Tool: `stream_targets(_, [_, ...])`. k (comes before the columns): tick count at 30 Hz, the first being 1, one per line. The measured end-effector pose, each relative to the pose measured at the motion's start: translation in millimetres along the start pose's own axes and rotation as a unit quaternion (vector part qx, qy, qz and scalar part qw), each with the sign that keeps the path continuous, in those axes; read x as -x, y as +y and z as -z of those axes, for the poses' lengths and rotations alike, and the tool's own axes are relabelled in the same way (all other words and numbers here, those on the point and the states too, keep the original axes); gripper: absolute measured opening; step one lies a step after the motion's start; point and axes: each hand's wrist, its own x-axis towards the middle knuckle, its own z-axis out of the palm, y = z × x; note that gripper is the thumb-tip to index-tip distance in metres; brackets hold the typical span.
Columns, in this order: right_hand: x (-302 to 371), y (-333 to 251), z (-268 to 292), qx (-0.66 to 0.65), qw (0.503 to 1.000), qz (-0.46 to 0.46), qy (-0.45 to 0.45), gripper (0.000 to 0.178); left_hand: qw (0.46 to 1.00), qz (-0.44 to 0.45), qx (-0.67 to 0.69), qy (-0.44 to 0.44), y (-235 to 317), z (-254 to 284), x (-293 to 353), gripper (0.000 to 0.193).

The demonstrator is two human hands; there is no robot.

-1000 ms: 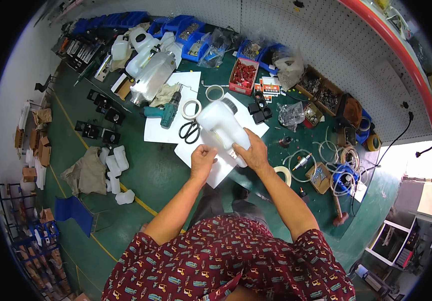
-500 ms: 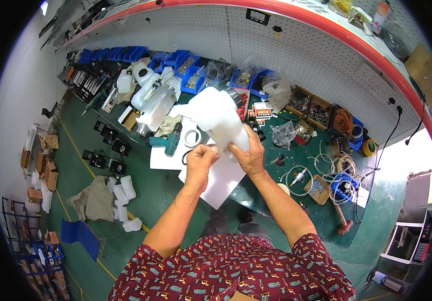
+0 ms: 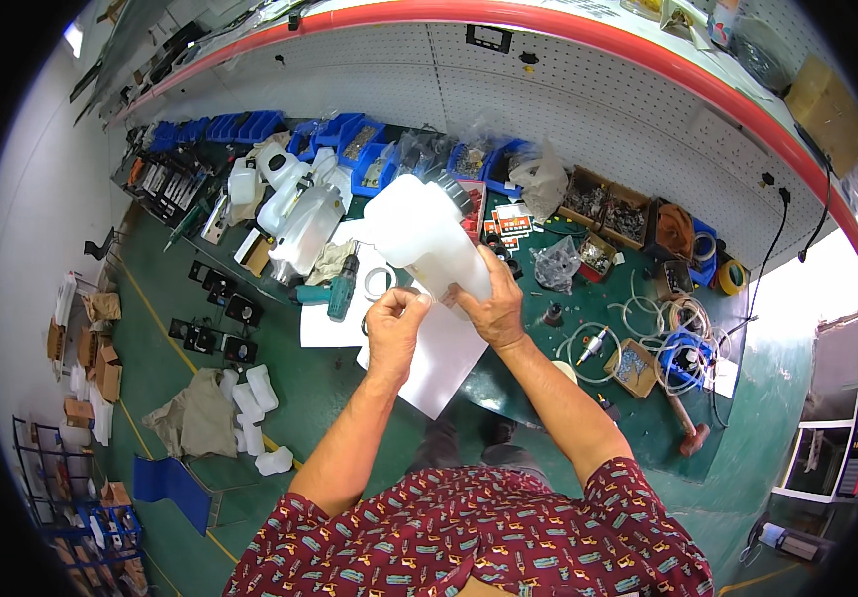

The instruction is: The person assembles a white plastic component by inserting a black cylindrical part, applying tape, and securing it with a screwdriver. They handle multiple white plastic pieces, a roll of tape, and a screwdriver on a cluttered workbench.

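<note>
My right hand (image 3: 496, 306) is closed round the lower part of a white translucent plastic bottle (image 3: 419, 227). Tilted above the bench, the bottle carries a black ribbed cap (image 3: 460, 190) at its upper right. My left hand (image 3: 395, 326) is beside the bottle's lower end, thumb and forefinger pinched together. Whatever lies between those fingertips is too small to make out. Under both hands are white paper sheets (image 3: 437, 370). A roll of pale tape (image 3: 379, 283) and a teal cordless drill (image 3: 337, 292) lie just beyond my left hand.
More white plastic tanks (image 3: 307, 227) crowd the bench's left. Blue parts bins (image 3: 359, 139) line the back below a pegboard. To the right are clear hoses (image 3: 663, 333), a hammer (image 3: 689, 430) and a cardboard box of small parts (image 3: 633, 366). A red-edged shelf (image 3: 548, 18) runs overhead.
The whole view has shifted slightly. My right hand still grips the bottle, and my left hand keeps its pinch at the bottle's lower end, with little visible movement.
</note>
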Motion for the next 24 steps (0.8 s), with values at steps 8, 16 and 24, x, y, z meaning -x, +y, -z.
stream_targets(8, [1, -3, 1, 0.005, 1.000, 0.008, 0.004, 0.077, 1.000, -0.017, -0.002, 0.011, 3, 1, 4, 0.014])
stream_targets(16, [2, -1, -1, 0.006, 1.000, 0.008, 0.005, 0.077, 0.999, -0.039, 0.002, 0.000, 2, -1, 2, 0.012])
stream_targets(24, [3, 1, 2, -0.004, 1.000, 0.004, 0.005, 0.076, 0.998, -0.028, -0.058, -0.001, -10, 11, 2, 0.024])
